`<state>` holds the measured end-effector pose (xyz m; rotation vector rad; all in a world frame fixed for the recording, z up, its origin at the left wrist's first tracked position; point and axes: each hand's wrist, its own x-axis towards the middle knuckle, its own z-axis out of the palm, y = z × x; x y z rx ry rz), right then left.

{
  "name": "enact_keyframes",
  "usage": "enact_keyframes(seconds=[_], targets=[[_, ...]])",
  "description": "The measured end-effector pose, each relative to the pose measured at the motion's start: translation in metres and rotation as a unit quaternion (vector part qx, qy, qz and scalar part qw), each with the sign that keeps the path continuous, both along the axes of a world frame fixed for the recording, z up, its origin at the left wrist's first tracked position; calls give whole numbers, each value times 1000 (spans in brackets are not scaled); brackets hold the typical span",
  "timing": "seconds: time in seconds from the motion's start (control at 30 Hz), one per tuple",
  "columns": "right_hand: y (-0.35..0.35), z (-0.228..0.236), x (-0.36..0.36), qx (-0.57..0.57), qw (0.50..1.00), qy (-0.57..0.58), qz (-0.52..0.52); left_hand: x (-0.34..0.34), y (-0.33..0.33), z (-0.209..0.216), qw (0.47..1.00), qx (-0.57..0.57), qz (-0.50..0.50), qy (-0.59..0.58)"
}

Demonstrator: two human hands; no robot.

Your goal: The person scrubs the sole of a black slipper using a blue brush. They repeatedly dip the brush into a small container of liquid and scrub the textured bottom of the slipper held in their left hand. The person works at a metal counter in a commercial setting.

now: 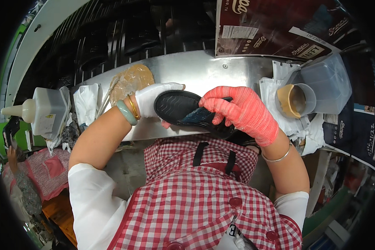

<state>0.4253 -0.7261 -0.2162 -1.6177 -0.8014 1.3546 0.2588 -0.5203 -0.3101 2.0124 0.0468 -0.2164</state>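
Note:
A black shoe sole [177, 106] is held over the front edge of the metal bench, its wavy-patterned face turned up. My left hand [151, 99], in a white glove, grips it by its left end, with the thumb along the far rim and the other fingers mostly hidden beneath. My right hand [241, 110], in a coral knit glove, is closed over the right part of the sole, fingertips pinched together. By those fingertips a dark bluish, glossy patch [196, 116] shows on the sole; whether it is a brush, a cloth or a wet coating I cannot make out.
Behind the metal bench [204, 68] runs a slatted conveyor [154, 50] carrying black pieces. A nozzle bottle [46, 110] stands left, near a tape-wrapped tan pad [135, 79]. Rightward are a clear plastic jug [327, 83], a cup [298, 100] and dark red cartons [275, 29]. Someone's arm [27, 187] shows far left.

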Motion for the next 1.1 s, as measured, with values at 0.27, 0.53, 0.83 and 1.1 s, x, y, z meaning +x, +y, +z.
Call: enact_keyframes(seconds=[0.27,0.53,0.83,1.1], targets=[[-8,2,8,-10,999,-43,20,8,0,2,980,-162,50,102],[-37,-1,17,-48,997,-51,-20,6,-5,18,996,-82,27,38],[-78,1,11,-32,994,-94,-53,2,3,-18,966,-212,55,138],[-61,-4,-22,339,931,-133,12,-8,-44,3,917,-359,132,113]])
